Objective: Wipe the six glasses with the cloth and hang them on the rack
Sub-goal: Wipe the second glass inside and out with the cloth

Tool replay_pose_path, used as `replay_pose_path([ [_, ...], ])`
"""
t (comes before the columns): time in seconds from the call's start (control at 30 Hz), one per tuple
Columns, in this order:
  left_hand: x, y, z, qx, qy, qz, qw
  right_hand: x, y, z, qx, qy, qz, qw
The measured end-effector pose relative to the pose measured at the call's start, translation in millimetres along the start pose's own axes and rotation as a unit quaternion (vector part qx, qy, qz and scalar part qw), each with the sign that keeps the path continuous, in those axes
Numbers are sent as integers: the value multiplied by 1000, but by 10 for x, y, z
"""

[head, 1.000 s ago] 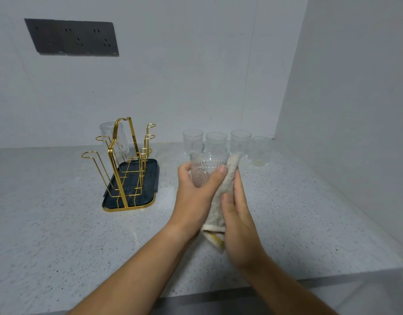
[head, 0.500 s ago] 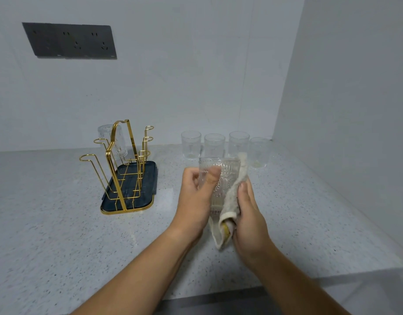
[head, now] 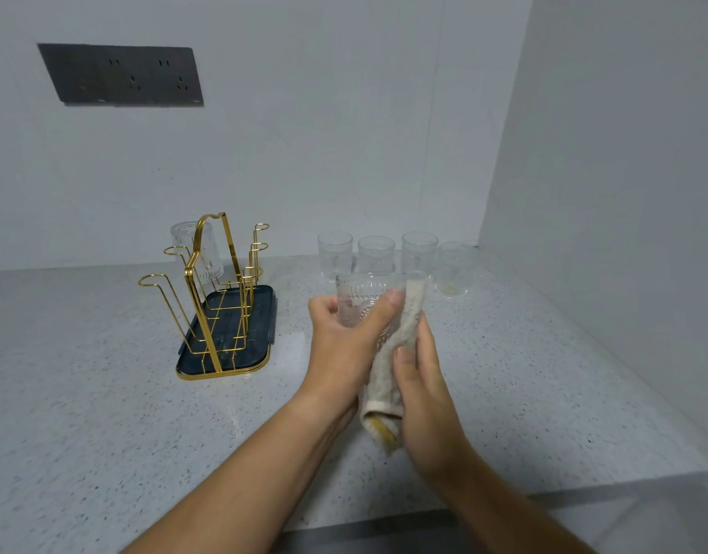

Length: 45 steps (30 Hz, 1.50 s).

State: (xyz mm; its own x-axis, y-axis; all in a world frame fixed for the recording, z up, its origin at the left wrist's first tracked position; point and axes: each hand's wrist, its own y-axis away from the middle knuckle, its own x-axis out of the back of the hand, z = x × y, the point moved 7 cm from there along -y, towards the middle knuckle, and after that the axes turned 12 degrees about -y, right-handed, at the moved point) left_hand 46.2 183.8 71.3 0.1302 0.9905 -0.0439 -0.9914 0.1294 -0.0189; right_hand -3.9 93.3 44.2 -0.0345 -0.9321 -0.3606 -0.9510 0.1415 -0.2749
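Left hand [head: 340, 353]: wrapped round the held glass [head: 360, 291], with the thumb laid across its near side and the fingers curled round its left side.
Right hand [head: 424, 393]: closed on the cloth [head: 380, 385], which is pinched between the thumb and the fingers. The fingers are laid almost straight up the right side of the held glass, with the cloth between.
Held glass: a clear, ribbed tumbler, kept upright in the air over the middle of the bench [head: 84, 393]. Its lower part is hidden by the left hand and the cloth.
Cloth: a pale beige towel with a yellow strip at its lower end. It is pressed against the right side of the held glass from the rim downward and hangs below the two hands.
Rack [head: 212, 301]: a gold wire stand on a dark tray [head: 260, 313], set on the bench toward the back edge, left of the hands and well apart from them.
Hung glass [head: 188, 237]: seen upside down on a prong at the rack's far left side.
Standing glasses [head: 335, 253]: four are lined up along the back edge, toward the back right corner, behind the held glass. The rightmost glass [head: 453, 269] is set slightly nearer the front edge than the others.
Wall: a dark socket panel [head: 120, 76] is mounted on the back wall, above the rack.
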Motion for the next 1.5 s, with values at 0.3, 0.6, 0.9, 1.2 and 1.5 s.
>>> replay_pose_path([
  [0.3,-150,1,-50,9,123,-113,986,68,-201,-211,-8,5,13,1000],
  [0.6,-11,42,-79,-74,-100,1,992,152,-5,-87,31,28,38,998],
  [0.9,-11,26,-55,-3,10,-17,1000,-9,61,-66,29,40,-17,999],
  [1.2,-166,-21,-49,13,89,-99,991,102,-232,-210,0,7,9,1000],
  [1.5,-113,37,-29,-48,-22,-34,998,204,-33,-25,19,-18,46,999],
])
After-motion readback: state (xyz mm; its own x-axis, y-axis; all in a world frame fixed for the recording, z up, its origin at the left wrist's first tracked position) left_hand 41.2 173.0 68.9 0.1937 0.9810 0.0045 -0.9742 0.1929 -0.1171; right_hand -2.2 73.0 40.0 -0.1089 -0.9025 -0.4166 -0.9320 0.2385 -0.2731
